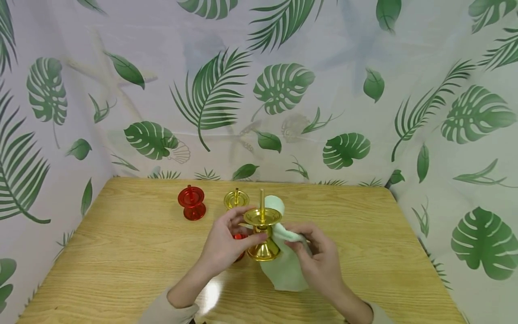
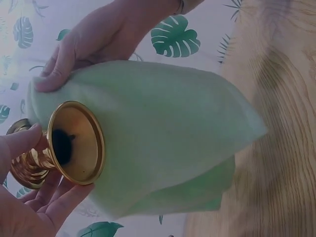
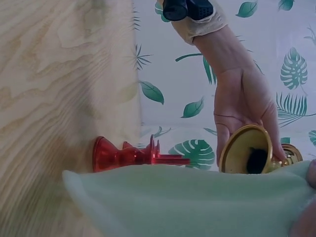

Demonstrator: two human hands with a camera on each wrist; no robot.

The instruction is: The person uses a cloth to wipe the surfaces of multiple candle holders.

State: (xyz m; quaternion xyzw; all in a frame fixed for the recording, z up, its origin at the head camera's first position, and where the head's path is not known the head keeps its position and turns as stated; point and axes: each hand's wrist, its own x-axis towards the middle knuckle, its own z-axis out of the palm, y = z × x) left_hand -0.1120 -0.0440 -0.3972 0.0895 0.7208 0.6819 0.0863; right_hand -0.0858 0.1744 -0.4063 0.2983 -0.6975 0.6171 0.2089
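Note:
My left hand (image 1: 222, 247) grips a gold candlestick (image 1: 265, 252) by its narrow middle, holding it above the table with its spike upward. In the left wrist view the hollow underside of that candlestick (image 2: 84, 148) faces the camera. A pale green cloth (image 1: 285, 272) hangs from my right hand (image 1: 321, 263), which pinches it between thumb and fingers just right of the candlestick. The cloth lies close against the candlestick's side; whether it touches cannot be told. Behind my left hand a red candlestick (image 1: 239, 236) is mostly hidden.
Farther back on the wooden table (image 1: 133, 252) stand another red candlestick (image 1: 194, 212) at left and a second gold candlestick (image 1: 238, 200), its lower part hidden by my left hand. A leaf-patterned cloth backdrop (image 1: 226, 166) encloses the back and sides.

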